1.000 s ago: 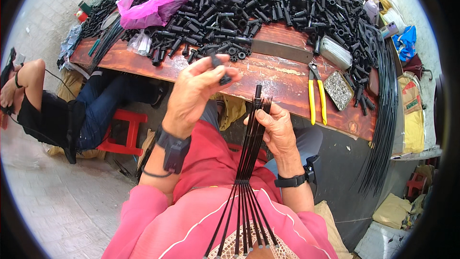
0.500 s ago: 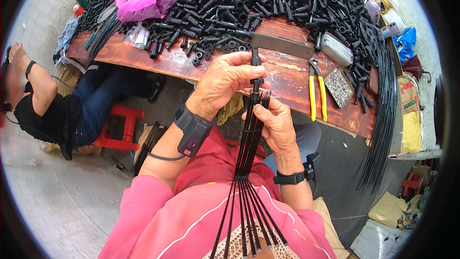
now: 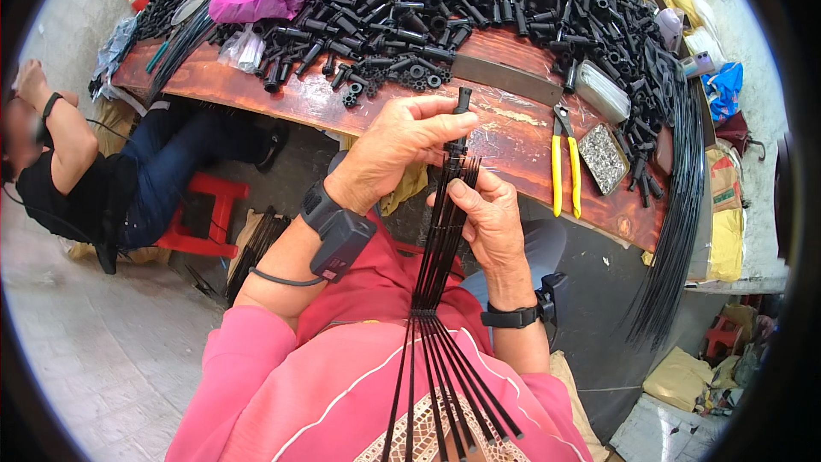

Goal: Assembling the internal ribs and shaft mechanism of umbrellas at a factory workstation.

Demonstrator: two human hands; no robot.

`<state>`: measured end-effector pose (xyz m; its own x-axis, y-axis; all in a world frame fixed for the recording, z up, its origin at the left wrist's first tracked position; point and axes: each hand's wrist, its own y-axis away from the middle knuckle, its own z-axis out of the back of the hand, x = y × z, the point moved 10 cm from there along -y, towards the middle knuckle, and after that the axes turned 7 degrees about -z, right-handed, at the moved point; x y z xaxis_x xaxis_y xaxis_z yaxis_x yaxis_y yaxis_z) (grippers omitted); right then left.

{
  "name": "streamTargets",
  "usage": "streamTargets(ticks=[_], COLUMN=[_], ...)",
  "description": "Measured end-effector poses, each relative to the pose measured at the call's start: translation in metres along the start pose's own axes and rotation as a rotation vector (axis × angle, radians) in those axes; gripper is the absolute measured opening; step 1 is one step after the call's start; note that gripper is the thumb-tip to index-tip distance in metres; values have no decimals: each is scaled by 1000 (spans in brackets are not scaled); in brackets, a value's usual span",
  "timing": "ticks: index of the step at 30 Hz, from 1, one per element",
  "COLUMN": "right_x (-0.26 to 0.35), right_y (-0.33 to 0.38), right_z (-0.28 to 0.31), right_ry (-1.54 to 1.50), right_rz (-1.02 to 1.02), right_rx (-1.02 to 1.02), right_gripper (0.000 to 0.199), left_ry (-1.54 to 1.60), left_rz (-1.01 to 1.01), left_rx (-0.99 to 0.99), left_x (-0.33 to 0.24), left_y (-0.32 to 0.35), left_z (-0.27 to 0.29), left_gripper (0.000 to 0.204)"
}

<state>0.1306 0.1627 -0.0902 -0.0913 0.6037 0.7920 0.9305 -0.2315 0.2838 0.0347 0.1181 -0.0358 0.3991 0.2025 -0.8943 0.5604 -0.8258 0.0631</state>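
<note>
Upright before my chest stands an umbrella frame, a bundle of thin black ribs that fan out toward my lap below a narrow tie. My left hand pinches the black plastic runner, a stepped tube at the top of the bundle, between thumb and fingers. Just below and to the right, my right hand is closed round the upper rib ends, its thumb pressed against them. Fingers hide part of the joint between runner and ribs.
Black plastic tubes are heaped across the wooden table. Yellow-handled pliers, a tray of small metal pieces and a metal bar lie nearer. Long black rods hang over the right edge. A seated person is at left.
The view has shifted slightly. The left hand's fingers have slid a little on the runner, whose top now leans slightly right. The right hand keeps its grip on the ribs.
</note>
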Motion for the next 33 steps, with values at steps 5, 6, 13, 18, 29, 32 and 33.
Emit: streamTargets(ticks=[5, 6, 13, 18, 29, 32, 33], right_x=[-8, -8, -6, -6, -8, -9, -9], right_y=[-3, -4, -5, -5, -5, -6, -6], right_z=[9, 10, 4, 5, 4, 6, 7], right_ry=[-9, -13, 0, 26, 2, 9, 16], right_rz=[-16, -18, -15, -26, -32, -30, -25], right_rx=[-8, -9, -5, -9, -12, -14, -18], right_gripper=[32, 32, 32, 24, 25, 24, 24], left_ry=[-422, -417, -254, -199, -34, 40, 39], left_rz=[-177, -177, -188, -142, -125, -111, -111], left_rx=[-50, -58, 43, 44, 202, 233, 234], left_x=[-18, -19, -23, -24, -12, -8, -7], left_y=[-1, -1, -5, 1, -1, -2, -2], left_z=[8, 10, 13, 11, 10, 8, 8], left_gripper=[26, 26, 31, 34, 42, 42, 42])
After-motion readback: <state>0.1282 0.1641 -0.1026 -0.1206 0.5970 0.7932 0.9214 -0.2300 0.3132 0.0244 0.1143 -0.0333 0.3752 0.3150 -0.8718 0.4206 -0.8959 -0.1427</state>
